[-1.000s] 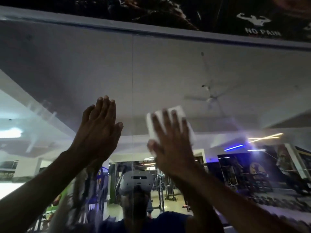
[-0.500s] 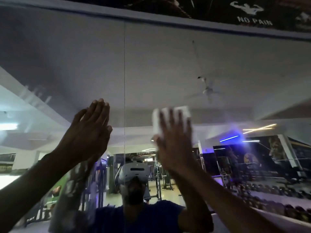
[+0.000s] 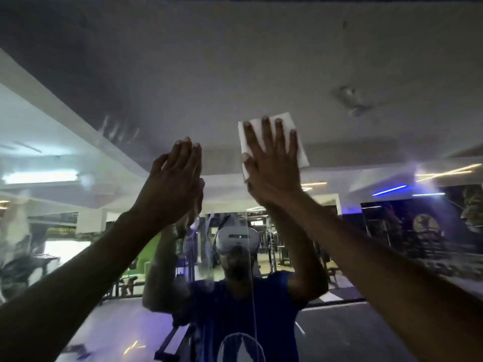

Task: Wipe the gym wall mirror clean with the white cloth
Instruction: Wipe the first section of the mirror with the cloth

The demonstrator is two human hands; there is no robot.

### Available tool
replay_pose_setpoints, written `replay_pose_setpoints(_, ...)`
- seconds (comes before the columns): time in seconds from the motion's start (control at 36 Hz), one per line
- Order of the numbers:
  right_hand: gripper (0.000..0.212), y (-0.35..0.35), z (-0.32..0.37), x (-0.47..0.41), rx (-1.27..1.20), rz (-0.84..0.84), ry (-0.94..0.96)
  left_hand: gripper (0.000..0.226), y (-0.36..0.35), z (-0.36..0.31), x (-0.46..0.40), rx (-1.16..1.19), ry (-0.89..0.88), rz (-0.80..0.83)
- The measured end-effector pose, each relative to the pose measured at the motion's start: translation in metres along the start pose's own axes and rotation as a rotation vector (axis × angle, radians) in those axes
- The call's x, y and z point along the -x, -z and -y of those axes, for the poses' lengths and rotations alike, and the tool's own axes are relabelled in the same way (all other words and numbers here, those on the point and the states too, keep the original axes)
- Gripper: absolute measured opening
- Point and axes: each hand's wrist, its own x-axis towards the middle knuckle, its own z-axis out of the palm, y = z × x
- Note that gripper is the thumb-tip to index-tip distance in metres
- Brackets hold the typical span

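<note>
The right hand (image 3: 271, 163) presses the cloth (image 3: 295, 142) flat against the mirror (image 3: 339, 61), high up, its fingers (image 3: 265, 131) straight and spread over the folded white square. The left hand (image 3: 173, 182) lies bare on the glass just beside it, fingers straight and held together, seemingly bracing.

As a judgement, the wiping is under way but far from finished. Left of the hands a smeared handprint (image 3: 117, 131) shows on the glass, and more streaks cloud the pane lower down near the seam (image 3: 252, 283) between the two panes. The patch above the cloth looks even, though the dim light makes it hard to tell wiped glass from unwiped. The left pane, the smudges and the lower part of the glass all seem left to do.
</note>
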Motion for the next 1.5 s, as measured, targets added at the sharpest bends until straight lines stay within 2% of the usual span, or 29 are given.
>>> replay_pose_setpoints(0.08, 0.067, 0.006, 0.022, 0.085, -0.087, 0.044, 0.000, 0.071, 0.003, -0.013, 0.009, 0.027, 0.041, 0.005)
replay_pose_setpoints(0.19, 0.066, 0.020, 0.033, 0.211, -0.125, 0.217, 0.051, 0.074, 0.005, -0.043, 0.032, 0.058, 0.056, 0.022)
replay_pose_setpoints(0.28, 0.067, 0.035, -0.004, 0.223, -0.116, 0.283, 0.205, 0.078, 0.000, -0.058, 0.048, 0.125, 0.056, 0.068)
replay_pose_setpoints(0.33, 0.065, 0.041, -0.045, 0.194, -0.039, 0.273, 0.212, 0.078, -0.003, -0.058, 0.055, 0.101, 0.032, 0.077)
replay_pose_setpoints(0.39, 0.066, 0.042, -0.085, 0.152, 0.060, 0.227, 0.092, 0.076, -0.005, -0.053, 0.062, 0.075, 0.009, 0.089)
replay_pose_setpoints(0.44, 0.068, 0.042, -0.106, 0.108, 0.114, 0.170, -0.110, 0.075, -0.004, -0.047, 0.067, 0.055, -0.006, 0.106)
replay_pose_setpoints(0.5, 0.072, 0.041, -0.092, 0.076, 0.077, 0.115, -0.346, 0.073, -0.003, -0.042, 0.070, 0.043, -0.018, 0.122)
replay_pose_setpoints(0.56, 0.077, 0.034, -0.045, 0.071, 0.061, 0.054, -0.447, 0.073, -0.003, -0.040, 0.071, 0.024, -0.025, 0.129)
replay_pose_setpoints(0.58, 0.078, 0.030, -0.014, 0.081, 0.067, 0.052, -0.390, 0.073, -0.002, -0.040, 0.072, 0.025, -0.023, 0.137)
replay_pose_setpoints(0.67, 0.078, 0.021, 0.049, 0.125, -0.014, 0.143, -0.030, 0.075, 0.001, -0.041, 0.073, 0.072, -0.009, 0.161)
replay_pose_setpoints(0.72, 0.074, 0.027, 0.027, 0.129, -0.035, 0.193, 0.151, 0.074, 0.003, -0.041, 0.074, 0.084, -0.015, 0.161)
replay_pose_setpoints(0.78, 0.070, 0.035, -0.020, 0.113, 0.008, 0.229, 0.222, 0.074, 0.003, -0.039, 0.076, 0.090, -0.018, 0.154)
replay_pose_setpoints(0.83, 0.073, 0.042, -0.073, 0.095, 0.059, 0.210, 0.084, 0.074, 0.005, -0.038, 0.080, 0.104, 0.002, 0.152)
replay_pose_setpoints(0.89, 0.072, 0.048, -0.111, 0.088, 0.091, 0.155, -0.170, 0.073, 0.006, -0.042, 0.087, 0.124, 0.034, 0.138)
replay_pose_setpoints(0.94, 0.075, 0.048, -0.112, 0.091, 0.074, 0.084, -0.365, 0.075, 0.004, -0.050, 0.095, 0.097, 0.051, 0.141)
replay_pose_setpoints(1.0, 0.074, 0.046, -0.078, 0.112, 0.073, 0.039, -0.449, 0.075, 0.001, -0.064, 0.104, 0.088, 0.044, 0.149)
replay_pose_setpoints(1.06, 0.077, 0.042, -0.027, 0.164, 0.055, 0.084, -0.330, 0.071, -0.004, -0.085, 0.117, 0.126, 0.051, 0.130)
replay_pose_setpoints(1.14, 0.080, 0.037, 0.019, 0.259, -0.048, 0.265, 0.035, 0.067, -0.014, -0.115, 0.139, 0.200, 0.065, 0.132)
replay_pose_setpoints(1.19, 0.079, 0.039, 0.000, 0.290, -0.059, 0.344, 0.205, 0.067, -0.017, -0.123, 0.153, 0.213, 0.054, 0.114)
replay_pose_setpoints(1.25, 0.075, 0.042, -0.044, 0.288, -0.036, 0.325, 0.256, 0.066, -0.017, -0.119, 0.163, 0.182, 0.031, 0.097)
replay_pose_setpoints(1.33, 0.073, 0.051, -0.111, 0.262, 0.049, 0.256, 0.089, 0.067, -0.019, -0.112, 0.172, 0.167, 0.035, 0.123)
replay_pose_setpoints(1.39, 0.075, 0.053, -0.139, 0.247, 0.092, 0.217, -0.155, 0.068, -0.022, -0.114, 0.176, 0.147, 0.058, 0.146)
replay_pose_setpoints(1.44, 0.075, 0.050, -0.129, 0.238, 0.089, 0.149, -0.431, 0.069, -0.021, -0.123, 0.180, 0.115, 0.085, 0.151)
replay_pose_setpoints(1.5, 0.079, 0.044, -0.086, 0.245, 0.076, 0.104, -0.584, 0.071, -0.020, -0.136, 0.188, 0.105, 0.098, 0.141)
